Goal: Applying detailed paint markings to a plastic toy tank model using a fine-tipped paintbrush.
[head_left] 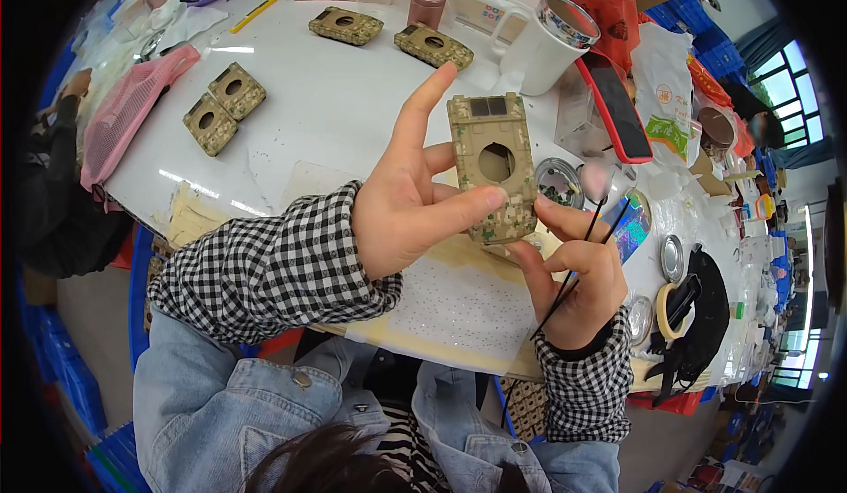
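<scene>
A camouflage-printed toy tank hull (492, 165), with a round turret opening in its top, was held upright above the white tabletop (335, 113) and served as the landmark for everything else. It was pinched by the left hand (413, 202), thumb laid across its lower face, fingers behind it, and the index finger stretched up along its left edge. Just below and to the right of the hull, the right hand (573, 286) was closed around thin black tweezers (573, 268), its thumb touching the hull's lower edge. Behind the hull, farther up the tabletop, two more camouflage hulls (388, 36) lay flat, and well to its left two squarer camouflage pieces (222, 107) sat together. A white mug (551, 47) and a red phone (615, 105) stood to the hull's upper right. The step in hand appeared to be inspecting or fitting at the hull's lower end; a steady hold and a precise tweezer tip would likely be called for.
</scene>
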Demonstrator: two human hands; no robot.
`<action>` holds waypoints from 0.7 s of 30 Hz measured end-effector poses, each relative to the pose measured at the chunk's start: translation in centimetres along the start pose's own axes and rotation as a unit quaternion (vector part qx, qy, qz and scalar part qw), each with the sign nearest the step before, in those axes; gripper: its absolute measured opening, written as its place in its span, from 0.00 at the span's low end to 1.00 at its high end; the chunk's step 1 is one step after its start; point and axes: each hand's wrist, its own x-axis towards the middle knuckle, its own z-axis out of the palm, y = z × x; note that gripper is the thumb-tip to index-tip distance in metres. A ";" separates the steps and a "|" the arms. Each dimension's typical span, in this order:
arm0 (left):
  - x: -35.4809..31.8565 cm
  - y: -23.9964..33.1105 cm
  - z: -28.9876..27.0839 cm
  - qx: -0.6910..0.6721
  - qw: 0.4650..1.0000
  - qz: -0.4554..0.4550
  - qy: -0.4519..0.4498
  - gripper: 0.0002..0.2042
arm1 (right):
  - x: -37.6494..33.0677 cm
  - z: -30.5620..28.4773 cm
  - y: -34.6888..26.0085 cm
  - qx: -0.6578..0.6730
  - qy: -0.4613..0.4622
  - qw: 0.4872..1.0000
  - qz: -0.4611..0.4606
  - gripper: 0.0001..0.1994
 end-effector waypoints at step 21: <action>0.7 -0.1 -0.8 0.177 0.975 0.077 -0.114 0.62 | -0.3 -0.3 -0.1 0.022 -0.008 1.000 0.002 0.16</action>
